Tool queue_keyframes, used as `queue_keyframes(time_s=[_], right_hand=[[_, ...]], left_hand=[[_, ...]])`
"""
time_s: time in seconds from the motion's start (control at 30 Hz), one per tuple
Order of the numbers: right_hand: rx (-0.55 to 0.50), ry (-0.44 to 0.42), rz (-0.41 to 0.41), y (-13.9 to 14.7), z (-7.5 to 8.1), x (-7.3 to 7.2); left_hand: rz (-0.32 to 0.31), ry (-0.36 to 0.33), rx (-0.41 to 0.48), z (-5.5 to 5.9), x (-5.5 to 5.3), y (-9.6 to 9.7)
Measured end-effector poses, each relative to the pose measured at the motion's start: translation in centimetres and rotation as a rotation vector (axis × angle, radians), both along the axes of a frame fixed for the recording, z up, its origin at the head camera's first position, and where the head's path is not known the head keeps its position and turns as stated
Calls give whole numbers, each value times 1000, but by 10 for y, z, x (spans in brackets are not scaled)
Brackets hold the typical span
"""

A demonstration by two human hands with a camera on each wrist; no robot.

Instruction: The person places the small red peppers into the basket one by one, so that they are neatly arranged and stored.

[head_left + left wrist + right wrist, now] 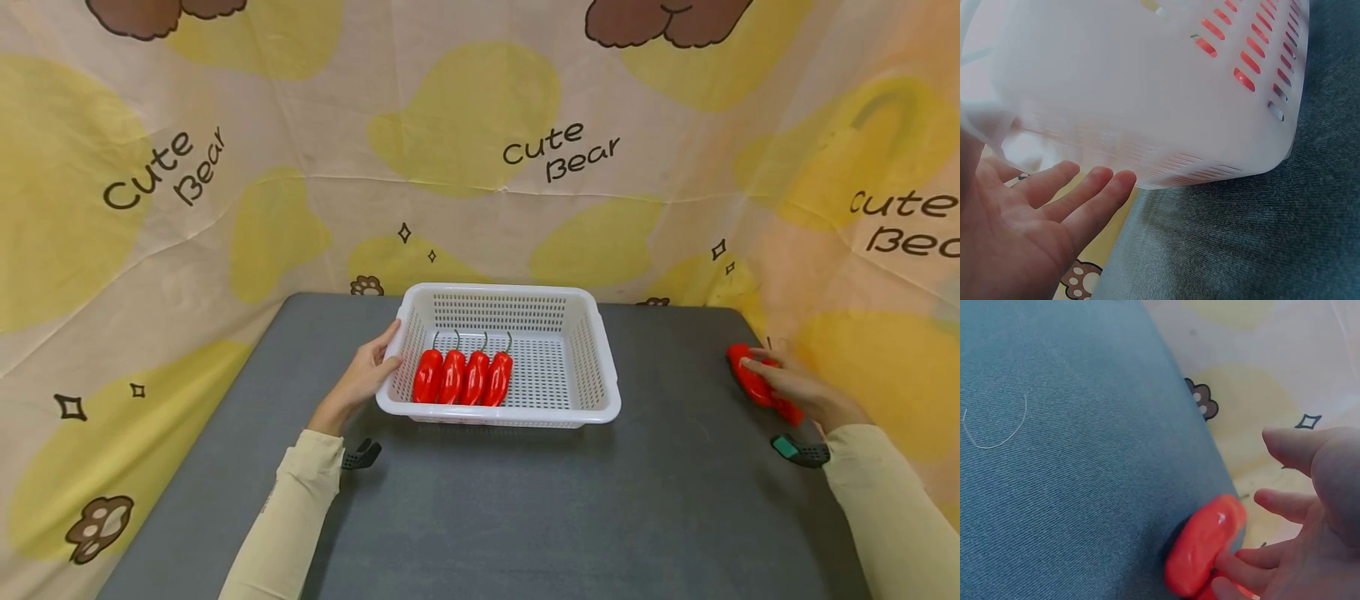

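Observation:
A white plastic basket (592, 358) with slotted walls stands mid-table. Several red chili peppers (452, 377) lie side by side in its left part, green stems pointing away. My left hand (365, 372) holds the basket's left rim; in the left wrist view its fingers (1094, 203) spread along the outer wall (1122, 81). At the table's right edge, my right hand (806, 387) reaches over a small group of red peppers (746, 377). Its lower fingers touch a pepper (1200, 550) in the right wrist view, while thumb and index finger stay apart from it.
A dark grey cloth-covered table (480, 508) lies under everything. Behind and beside it hangs a printed curtain (465, 117) with yellow patches and lettering. A pale thread (997, 440) lies on the cloth. Dark bands (801, 451) are on both wrists.

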State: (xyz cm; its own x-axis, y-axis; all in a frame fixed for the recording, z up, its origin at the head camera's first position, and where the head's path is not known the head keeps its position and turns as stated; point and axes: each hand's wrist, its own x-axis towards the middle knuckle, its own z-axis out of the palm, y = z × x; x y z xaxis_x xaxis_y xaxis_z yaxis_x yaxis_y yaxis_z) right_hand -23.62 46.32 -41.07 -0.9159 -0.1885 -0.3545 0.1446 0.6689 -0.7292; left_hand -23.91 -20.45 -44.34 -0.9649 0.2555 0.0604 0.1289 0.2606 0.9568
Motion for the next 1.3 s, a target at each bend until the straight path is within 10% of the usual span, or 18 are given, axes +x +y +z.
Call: queue_keyframes(time_s=[0.33, 1.3], right_hand=[[213, 95, 40, -4, -17, -4], [133, 184, 86, -19, -38, -2]], left_hand=[[8, -13, -14, 0, 1, -1], [7, -1, 8, 2, 3, 0]])
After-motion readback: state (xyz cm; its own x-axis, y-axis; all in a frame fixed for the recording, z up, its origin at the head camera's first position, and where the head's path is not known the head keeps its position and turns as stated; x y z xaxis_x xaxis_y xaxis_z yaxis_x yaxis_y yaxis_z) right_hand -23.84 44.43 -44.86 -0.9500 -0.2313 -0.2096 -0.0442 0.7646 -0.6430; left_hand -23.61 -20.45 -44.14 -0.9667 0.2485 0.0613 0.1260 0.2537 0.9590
